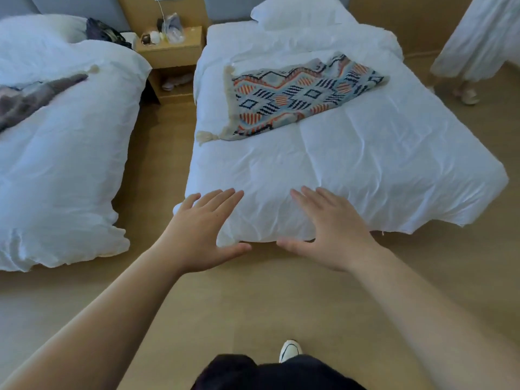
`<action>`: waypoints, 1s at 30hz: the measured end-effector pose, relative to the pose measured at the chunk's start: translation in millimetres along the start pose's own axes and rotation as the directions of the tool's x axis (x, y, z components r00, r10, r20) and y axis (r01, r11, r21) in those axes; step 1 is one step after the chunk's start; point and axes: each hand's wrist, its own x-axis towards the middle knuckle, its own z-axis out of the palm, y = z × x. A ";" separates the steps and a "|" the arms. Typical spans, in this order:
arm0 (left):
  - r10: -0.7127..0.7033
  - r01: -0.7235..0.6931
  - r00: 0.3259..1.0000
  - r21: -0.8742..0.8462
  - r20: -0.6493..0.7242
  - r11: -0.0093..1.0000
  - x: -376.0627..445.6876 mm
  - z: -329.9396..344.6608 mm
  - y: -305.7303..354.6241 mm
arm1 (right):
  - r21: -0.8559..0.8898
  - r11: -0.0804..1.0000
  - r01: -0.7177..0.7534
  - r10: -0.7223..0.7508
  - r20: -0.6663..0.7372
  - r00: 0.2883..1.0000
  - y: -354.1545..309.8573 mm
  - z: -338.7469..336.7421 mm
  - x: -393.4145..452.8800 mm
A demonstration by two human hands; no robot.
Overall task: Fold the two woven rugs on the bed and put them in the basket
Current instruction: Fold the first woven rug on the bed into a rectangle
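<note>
A patterned woven rug [298,97] in blue, orange and black, with cream tassels, lies spread on the white duvet of the right bed [380,164]. My left hand [202,232] and my right hand [329,232] are stretched out side by side over the foot of that bed, fingers straight and spread, holding nothing. Both hands are well short of the rug. A grey-brown woven rug [33,99] with a cream tassel lies on the left bed [62,170]. No basket is in view.
A wooden nightstand [171,52] with small items stands between the two beds. A pillow [295,12] lies at the head of the right bed. White curtains [478,38] and a person's slippered feet [470,95] are at the far right. Wooden floor [253,299] lies under me.
</note>
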 end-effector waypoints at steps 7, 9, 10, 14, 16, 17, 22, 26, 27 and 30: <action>-0.040 0.039 0.999 -0.080 -0.011 0.996 197.8 24.0 -80.9 | -0.070 0.997 0.023 -0.017 0.082 0.997 62.2 -37.5 207.7; -0.037 0.037 0.999 -0.100 0.002 0.994 267.9 43.0 -107.4 | -0.075 0.997 0.001 0.006 0.091 0.996 86.4 -39.5 271.8; -0.034 0.036 0.999 -0.103 0.014 0.994 301.8 49.9 -119.2 | -0.071 0.997 -0.013 0.020 0.103 0.994 97.5 -42.1 301.9; -0.053 0.062 0.994 -0.105 0.092 0.993 410.4 60.7 -147.4 | -0.049 0.999 -0.018 0.027 0.177 0.984 143.5 -58.5 395.8; -0.078 0.093 0.987 -0.104 0.137 0.990 452.1 67.5 -159.0 | -0.031 0.999 0.011 -0.005 0.198 0.980 163.8 -60.8 438.7; -0.099 0.115 0.982 -0.092 0.164 0.989 474.2 76.7 -166.6 | -0.017 0.999 0.031 -0.026 0.211 0.977 176.7 -57.7 465.4; -0.314 0.321 0.896 0.031 0.314 0.947 559.2 161.4 -193.8 | 0.010 0.975 0.221 -0.217 0.249 0.944 229.3 -0.2 590.5; -0.392 0.405 0.855 0.034 0.339 0.914 614.9 237.9 -214.0 | 0.002 0.950 0.312 -0.302 0.261 0.917 253.9 63.2 664.3; -0.382 0.393 0.861 0.036 0.337 0.919 628.3 255.9 -219.9 | 0.008 0.950 0.311 -0.302 0.259 0.917 258.5 78.5 681.3; -0.355 0.352 0.884 0.067 0.304 0.934 650.0 307.8 -241.4 | 0.008 0.948 0.319 -0.312 0.233 0.921 262.5 118.4 720.6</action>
